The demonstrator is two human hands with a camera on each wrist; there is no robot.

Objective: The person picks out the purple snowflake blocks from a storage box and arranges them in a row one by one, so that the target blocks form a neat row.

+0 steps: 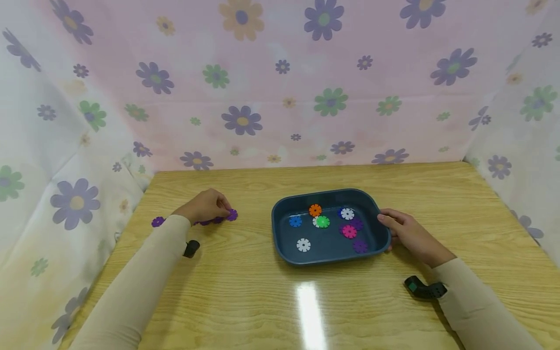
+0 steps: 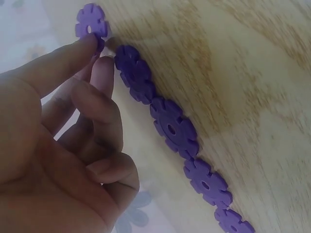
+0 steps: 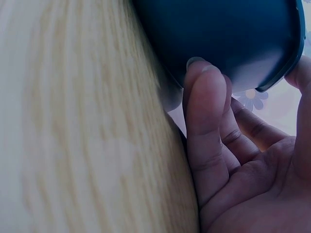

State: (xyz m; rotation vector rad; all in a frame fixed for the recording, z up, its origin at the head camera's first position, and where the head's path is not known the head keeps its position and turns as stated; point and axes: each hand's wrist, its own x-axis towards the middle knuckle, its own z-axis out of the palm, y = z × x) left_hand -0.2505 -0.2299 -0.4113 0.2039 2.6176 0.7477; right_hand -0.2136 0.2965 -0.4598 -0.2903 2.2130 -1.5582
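On the left side of the table, my left hand (image 1: 204, 206) pinches a purple notched disc (image 2: 91, 20) between thumb and finger. It lies at one end of a row of purple discs (image 2: 174, 127) linked edge to edge along the tabletop. In the head view the hand hides the row's middle, and another purple disc (image 1: 158, 221) shows at its left end. My right hand (image 1: 407, 233) grips the right end of a dark blue tray (image 1: 280, 253), thumb at the rim and fingers against the outer wall. Loose discs lie in the tray, among them an orange disc (image 1: 315, 210) and a pink disc (image 1: 349, 231).
The wooden table (image 1: 245, 301) ends at a flowered cloth (image 1: 262, 87) behind and at both sides. A black wrist device (image 1: 425, 288) sits by the right sleeve, and another black device (image 1: 191, 248) by the left sleeve.
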